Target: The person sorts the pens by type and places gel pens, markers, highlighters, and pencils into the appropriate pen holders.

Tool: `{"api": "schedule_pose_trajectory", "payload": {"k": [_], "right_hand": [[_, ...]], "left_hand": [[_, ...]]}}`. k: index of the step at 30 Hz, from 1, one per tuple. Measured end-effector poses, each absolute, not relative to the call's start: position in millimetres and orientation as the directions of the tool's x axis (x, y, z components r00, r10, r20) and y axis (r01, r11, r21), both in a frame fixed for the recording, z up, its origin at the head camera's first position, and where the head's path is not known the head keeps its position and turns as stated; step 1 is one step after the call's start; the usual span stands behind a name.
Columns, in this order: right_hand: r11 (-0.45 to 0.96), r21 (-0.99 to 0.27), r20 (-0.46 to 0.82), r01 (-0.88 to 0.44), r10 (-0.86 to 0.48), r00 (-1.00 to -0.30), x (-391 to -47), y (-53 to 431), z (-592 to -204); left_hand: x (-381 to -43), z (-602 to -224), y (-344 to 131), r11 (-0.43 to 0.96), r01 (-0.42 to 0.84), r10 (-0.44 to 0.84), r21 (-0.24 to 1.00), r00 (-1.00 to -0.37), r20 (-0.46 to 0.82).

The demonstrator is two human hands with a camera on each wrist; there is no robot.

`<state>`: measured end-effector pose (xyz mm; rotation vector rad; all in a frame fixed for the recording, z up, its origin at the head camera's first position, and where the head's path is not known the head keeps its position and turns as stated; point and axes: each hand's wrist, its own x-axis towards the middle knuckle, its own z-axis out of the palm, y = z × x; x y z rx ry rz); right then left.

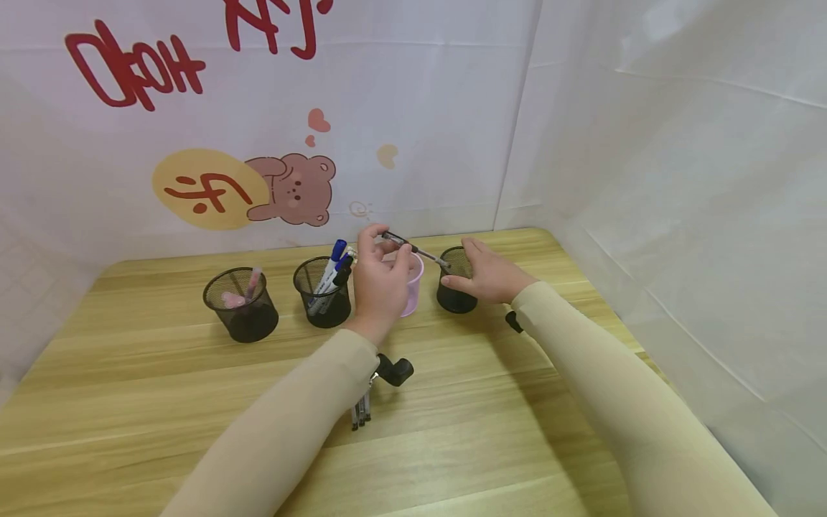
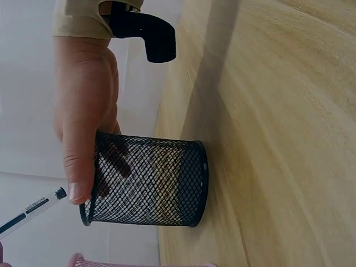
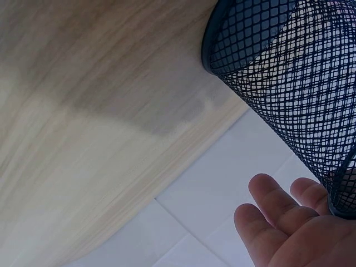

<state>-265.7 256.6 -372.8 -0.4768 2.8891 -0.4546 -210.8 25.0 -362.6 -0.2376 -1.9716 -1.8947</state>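
In the head view my left hand (image 1: pixel 380 287) is raised above the table, pinching a clear-barrelled gel pen (image 1: pixel 423 253) with a dark grip. One pen end points at the mouth of the right-hand black mesh pen holder (image 1: pixel 457 300). That holder stands upright, and my right hand (image 1: pixel 492 274) grips its rim, thumb on the near side and fingers at the back. From the left wrist view, the thumb lies over the rim of the mesh holder (image 2: pixel 150 183), close to the pen's end (image 2: pixel 33 210). Partly behind my left hand stands a pink pen holder (image 1: pixel 412 296).
Another black mesh holder (image 1: pixel 328 309) contains blue and black markers. Farther left, a third mesh holder (image 1: pixel 252 327) has pink items in it. Several more pens (image 1: pixel 362 416) lie on the wooden table (image 1: pixel 452 445) beside my left forearm. A white printed curtain (image 1: pixel 439 129) hangs behind.
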Motion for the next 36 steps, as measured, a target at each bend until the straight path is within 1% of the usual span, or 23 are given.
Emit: {"api": "schedule_pose_trajectory", "payload": {"k": [14, 24, 36], "right_hand": [[0.902, -0.336, -0.128, -0.271, -0.329, -0.936, -269, 257, -375], [0.899, -0.335, -0.118, -0.281, -0.336, -0.935, -270, 256, -376], [0.901, -0.340, -0.117, -0.268, -0.324, -0.939, -271, 257, -377]], "left_hand": [[-214, -370, 37, 0.159, 0.329, -0.102, 0.931, -0.932, 0.347], [-214, -376, 38, 0.260, 0.335, -0.076, 0.906, -0.928, 0.365], [-215, -375, 37, 0.271, 0.336, -0.039, 0.902, -0.933, 0.359]]}}
